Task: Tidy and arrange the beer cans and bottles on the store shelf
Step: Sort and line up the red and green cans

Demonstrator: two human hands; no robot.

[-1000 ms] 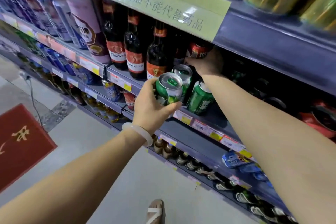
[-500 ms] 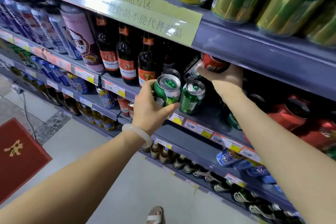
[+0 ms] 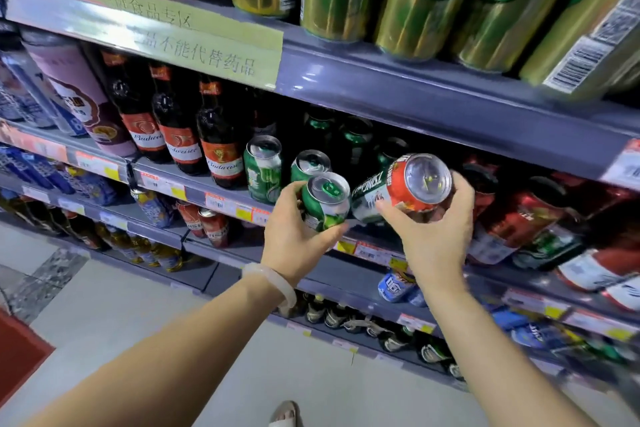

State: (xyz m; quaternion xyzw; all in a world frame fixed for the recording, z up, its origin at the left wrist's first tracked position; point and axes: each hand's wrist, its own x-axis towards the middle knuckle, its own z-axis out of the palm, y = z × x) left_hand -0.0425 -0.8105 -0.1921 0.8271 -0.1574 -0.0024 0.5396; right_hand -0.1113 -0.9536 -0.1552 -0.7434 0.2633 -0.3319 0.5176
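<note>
The short green aluminium can (image 3: pixel 325 203) is in my left hand (image 3: pixel 294 236), fingers curled around it, top tilted toward me, just before the shelf edge (image 3: pixel 367 250). The red-and-white can (image 3: pixel 403 187) is gripped in my right hand (image 3: pixel 433 232), long axis leaning left, almost touching the green one. I think the red cans (image 3: pixel 512 218) on the right are its place, nearer my right hand.

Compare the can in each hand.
The left hand grips a green aluminium can; the right hand grips a red-and-white aluminium can. The green can stands nearly upright, the red one tips far over. Both show silver tops.
</note>
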